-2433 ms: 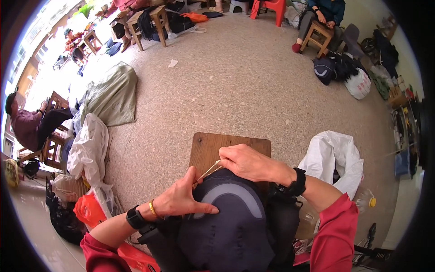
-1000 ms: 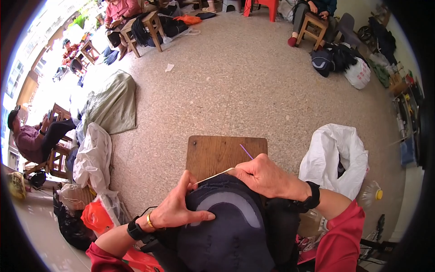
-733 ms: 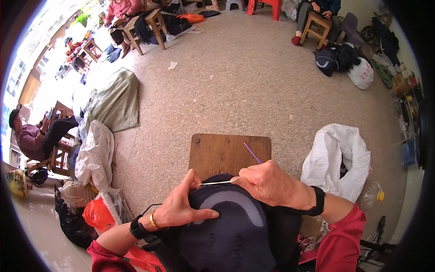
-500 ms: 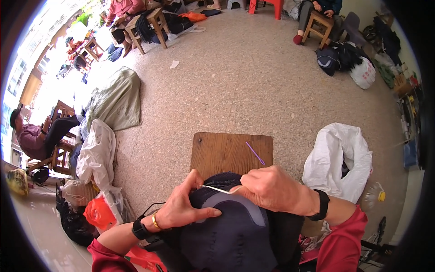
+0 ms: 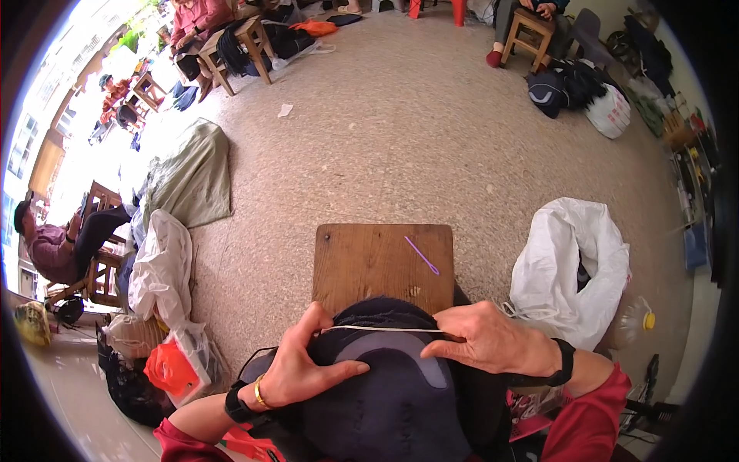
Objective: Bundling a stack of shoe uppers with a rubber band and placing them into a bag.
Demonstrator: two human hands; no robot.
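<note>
The right hand [image 5: 493, 339] has moved rightward since the earlier frame, closed on a pale cord [image 5: 377, 329] now straight toward the left hand [image 5: 296, 360], which pinches the dark cap [image 5: 392, 404] between them; overpulling could slip the cord loose.

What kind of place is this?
Perhaps a shared handwork room: people seated near brown wooden stools, dark blue cloth with a curved grey band, and a thin purple needle-like tool.

Red sleeves [image 5: 591, 416] are ending at mid-forearm; a black strap [image 5: 566, 362] is ringing the wrist behind the right hand [image 5: 496, 343], another and a gold bangle [image 5: 261, 393] behind the left hand [image 5: 300, 366]
</note>
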